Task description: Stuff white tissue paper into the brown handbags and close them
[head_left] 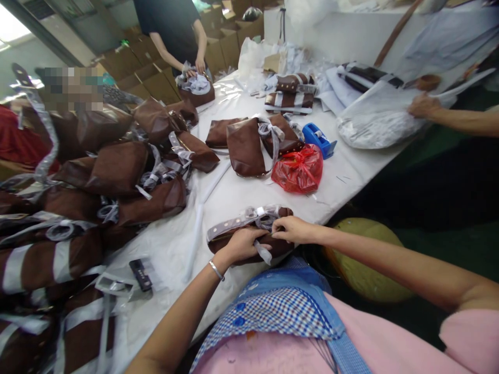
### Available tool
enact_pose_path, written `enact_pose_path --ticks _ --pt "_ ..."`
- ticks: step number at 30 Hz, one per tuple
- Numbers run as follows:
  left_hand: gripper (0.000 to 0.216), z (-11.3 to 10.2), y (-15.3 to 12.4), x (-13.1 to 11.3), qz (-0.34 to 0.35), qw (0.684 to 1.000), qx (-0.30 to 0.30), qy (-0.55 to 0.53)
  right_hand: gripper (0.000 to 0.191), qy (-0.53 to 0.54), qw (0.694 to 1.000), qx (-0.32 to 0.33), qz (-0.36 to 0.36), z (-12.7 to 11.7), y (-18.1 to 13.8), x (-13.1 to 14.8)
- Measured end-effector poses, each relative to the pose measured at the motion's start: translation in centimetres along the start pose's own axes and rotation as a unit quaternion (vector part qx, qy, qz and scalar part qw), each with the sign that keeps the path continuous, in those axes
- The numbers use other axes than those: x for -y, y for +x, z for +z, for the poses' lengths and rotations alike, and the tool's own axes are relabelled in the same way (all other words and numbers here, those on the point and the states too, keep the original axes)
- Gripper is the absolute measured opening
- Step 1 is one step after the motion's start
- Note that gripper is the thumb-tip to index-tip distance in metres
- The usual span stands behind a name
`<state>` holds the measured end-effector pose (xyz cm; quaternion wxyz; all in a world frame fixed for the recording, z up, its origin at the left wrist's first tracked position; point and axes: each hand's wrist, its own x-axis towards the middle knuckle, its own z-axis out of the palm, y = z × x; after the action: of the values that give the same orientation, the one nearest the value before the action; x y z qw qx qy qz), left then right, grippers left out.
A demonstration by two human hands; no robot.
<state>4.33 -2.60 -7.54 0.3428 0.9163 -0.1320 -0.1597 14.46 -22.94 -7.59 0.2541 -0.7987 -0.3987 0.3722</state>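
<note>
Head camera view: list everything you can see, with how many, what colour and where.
Brown bag: one, brown with a pale wrapped strap, near table edge, under both hands.
Bag pile: many, brown with pale straps, heaped at left.
Loose bags: several, brown, mid-table.
Plastic bag: one, red, knotted, beside the loose bags.
Tape dispenser: one, blue, beyond the plastic bag.
Table: one, white covering.
Cardboard boxes: many, brown, far end.
Co-worker: one, dark top, far end, hands on a bag.
Another person's hand: one, right edge, on a clear wrapper.
Left hand: one, bracelet on wrist, gripping the brown bag.
Right hand: one, pinching the bag's strap.
</note>
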Motion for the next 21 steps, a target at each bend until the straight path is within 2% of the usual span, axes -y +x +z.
enact_pose_path --ticks 3,6,12,17,19,21 --pt "0.022 -0.4 -0.2 0.0 -0.024 1.0 -0.009 -0.016 0.018 -0.004 0.984 -0.159 -0.08 0.9 -0.6 -0.4" --pt "0.024 -0.6 -0.6 0.4 -0.041 0.995 -0.048 -0.072 0.022 -0.038 0.969 -0.238 -0.063 2.0 -0.7 -1.2" --pt "0.026 0.3 -0.2 0.4 -0.136 0.971 -0.191 -0.039 0.026 -0.039 0.958 -0.285 0.001 2.7 -0.3 -1.6" --pt "0.045 0.0 2.1 0.2 -0.232 0.94 -0.249 -0.001 0.024 -0.006 0.954 -0.298 -0.024 2.5 0.3 -1.5" --pt "0.042 -0.4 3.0 0.6 -0.241 0.93 -0.273 -0.044 0.024 -0.002 0.955 -0.292 -0.046 2.4 0.5 -1.8" --pt "0.041 -0.8 3.6 1.4 -0.211 0.926 -0.276 -0.148 0.025 -0.005 0.958 -0.279 -0.062 2.3 0.7 -2.2"
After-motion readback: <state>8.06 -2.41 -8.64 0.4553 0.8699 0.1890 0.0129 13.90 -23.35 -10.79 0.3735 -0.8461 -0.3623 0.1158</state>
